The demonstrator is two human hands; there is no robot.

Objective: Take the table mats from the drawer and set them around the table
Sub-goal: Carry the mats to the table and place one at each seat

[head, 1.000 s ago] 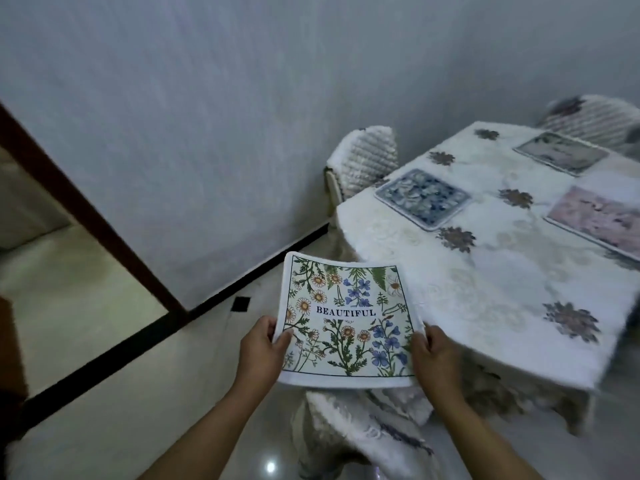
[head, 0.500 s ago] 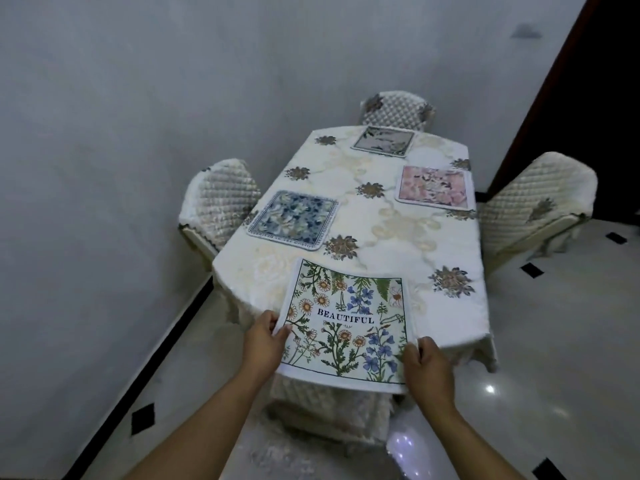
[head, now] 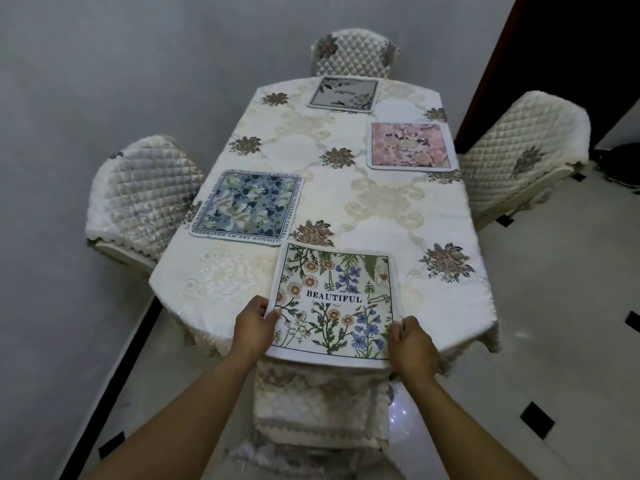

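Fingers (head: 260,305) pinching floral mat (head: 332,299), near edge of table (head: 450,299)

The square flower-print cloth mat (head: 332,299) looks soft and matt. The cream tablecloth (head: 381,209) is shiny woven cloth — the quilted cream chair covers (head: 145,188) gleam too. The pale tiled floor (head: 554,306) is smooth, glossy.

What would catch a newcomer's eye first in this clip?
The left hand and right hand grip the near corners of the BEAUTIFUL flower mat over the near edge of the cloth-covered table. Three other mats lie on it: blue mat left, pink mat right, grey mat far end.
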